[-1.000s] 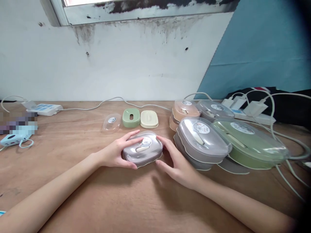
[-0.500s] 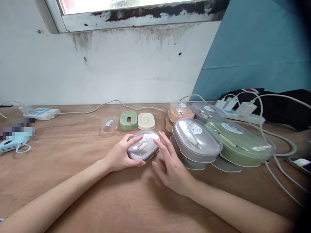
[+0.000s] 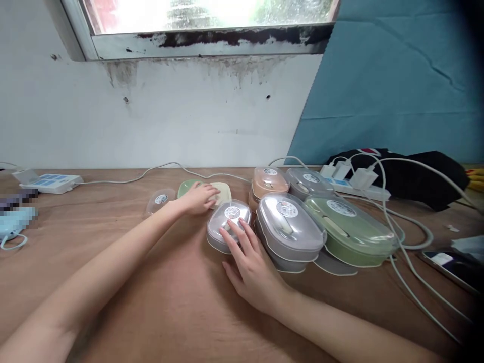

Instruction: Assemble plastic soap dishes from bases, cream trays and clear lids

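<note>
A small grey lunch box (image 3: 223, 244) with a clear domed lid and a round label stands on the table before me. My right hand (image 3: 251, 267) rests its outstretched fingertips on that lid, thumb held apart near the front, without wrapping around the box. Farther back, my left hand (image 3: 198, 198) reaches over a small green box (image 3: 184, 187) and a cream lid-like piece (image 3: 225, 192). Its fingers are apart and bent over the cream piece, touching it; their undersides are hidden. Left of that hand lies a small clear lid (image 3: 161, 200) with a label.
Stacked lunch boxes stand on the right: an orange one (image 3: 270, 182), a larger grey one (image 3: 291, 227) and a green one (image 3: 351, 232). Behind them are a power strip (image 3: 372, 190) and loose white cables. Another power strip (image 3: 53, 182) lies left. A phone (image 3: 449, 269) sits far right.
My left hand has let go of the small grey lunch box and moved back to the green box and cream piece. My right fingers have come onto the grey box's lid. The view has shifted.
</note>
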### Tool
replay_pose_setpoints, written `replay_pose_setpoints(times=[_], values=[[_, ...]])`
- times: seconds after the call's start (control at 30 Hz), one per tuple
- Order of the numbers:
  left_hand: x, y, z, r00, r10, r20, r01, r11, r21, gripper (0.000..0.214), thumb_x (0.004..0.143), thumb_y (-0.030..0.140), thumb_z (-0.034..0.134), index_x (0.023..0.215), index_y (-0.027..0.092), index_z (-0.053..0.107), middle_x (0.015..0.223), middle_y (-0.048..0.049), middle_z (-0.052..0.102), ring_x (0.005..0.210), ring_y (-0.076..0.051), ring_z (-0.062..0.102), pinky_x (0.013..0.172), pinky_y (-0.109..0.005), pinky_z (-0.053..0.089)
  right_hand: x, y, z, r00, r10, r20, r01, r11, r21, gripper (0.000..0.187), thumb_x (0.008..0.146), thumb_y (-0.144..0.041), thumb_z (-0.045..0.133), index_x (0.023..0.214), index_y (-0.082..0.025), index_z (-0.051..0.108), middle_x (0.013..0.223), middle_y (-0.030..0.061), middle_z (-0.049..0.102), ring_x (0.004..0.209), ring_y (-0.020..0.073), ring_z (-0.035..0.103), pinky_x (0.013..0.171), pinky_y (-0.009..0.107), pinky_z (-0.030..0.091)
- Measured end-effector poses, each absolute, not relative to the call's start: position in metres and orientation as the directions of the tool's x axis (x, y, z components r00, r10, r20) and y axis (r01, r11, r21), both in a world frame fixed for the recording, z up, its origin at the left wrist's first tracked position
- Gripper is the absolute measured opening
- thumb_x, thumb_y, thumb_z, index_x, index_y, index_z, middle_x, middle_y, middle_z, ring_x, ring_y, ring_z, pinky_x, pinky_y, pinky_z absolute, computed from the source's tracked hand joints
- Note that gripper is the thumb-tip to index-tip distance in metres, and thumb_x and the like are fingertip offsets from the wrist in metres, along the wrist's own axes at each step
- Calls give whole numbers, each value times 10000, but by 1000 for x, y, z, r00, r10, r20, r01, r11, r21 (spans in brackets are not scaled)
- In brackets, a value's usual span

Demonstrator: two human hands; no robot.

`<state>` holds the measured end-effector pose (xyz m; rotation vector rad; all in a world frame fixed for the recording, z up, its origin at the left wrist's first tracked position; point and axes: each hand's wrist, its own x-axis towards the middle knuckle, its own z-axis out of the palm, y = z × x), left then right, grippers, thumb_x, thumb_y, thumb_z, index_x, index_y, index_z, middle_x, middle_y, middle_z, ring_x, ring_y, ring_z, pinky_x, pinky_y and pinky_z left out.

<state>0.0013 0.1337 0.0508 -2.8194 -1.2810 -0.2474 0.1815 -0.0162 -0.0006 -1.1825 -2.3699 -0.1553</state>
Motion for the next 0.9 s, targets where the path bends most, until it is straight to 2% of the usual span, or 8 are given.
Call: replay_pose_setpoints(times=[0.1,0.27,0.47,0.57,0.73,0.83,0.9], values=[[4,140,33,690,715,115,722,-692,-25,265,841,227,444,1059,168,583,1198,-100,573,1130,-246,495,1022,-493,208,181,-16,1,-504,728,465,782,613,-112,562,803,-143,433,1353,-108,322,1422,154,274,1330,339,149,1036,518,288],[1,131,28,687,716,128,727,-681,-88,215,843,224,450,930,123,618,1036,-132,635,1012,-258,566,985,-468,264,181,-16,1,-502,735,456,784,609,-118,572,797,-149,451,1352,-95,324,1430,166,264,1334,347,142,1039,526,282],[-12,129,28,673,719,172,736,-674,-64,176,837,262,494,809,129,606,894,-117,658,888,-247,603,882,-401,371,181,-15,0,-496,743,449,779,609,-147,583,794,-133,450,1354,-66,303,1454,186,208,1354,342,56,1052,529,252],[-18,130,26,645,726,238,746,-666,10,152,845,264,490,818,152,588,882,-81,662,866,-220,608,835,-350,411,181,-14,0,-489,747,451,772,611,-176,586,790,-122,446,1353,-71,295,1462,187,186,1359,332,23,1051,533,248],[-35,115,45,570,729,378,729,-661,175,247,914,348,364,902,190,554,1075,-47,629,931,-161,596,786,-258,459,182,-14,0,-477,751,457,766,610,-202,591,787,-110,438,1358,-92,284,1460,199,165,1358,336,9,1037,547,259],[-60,85,58,548,727,414,666,-679,311,225,888,372,426,898,200,572,1103,-40,625,989,-170,586,851,-283,456,183,-15,0,-471,749,466,763,611,-213,609,783,-104,431,1368,-115,264,1460,192,157,1358,336,19,1029,550,272],[-83,58,60,558,747,361,618,-664,421,181,864,351,475,890,213,590,1119,-40,623,1057,-194,565,915,-333,436,182,-15,0,-468,749,468,759,612,-222,621,777,-98,430,1373,-134,256,1458,180,170,1359,329,40,1027,547,281]])
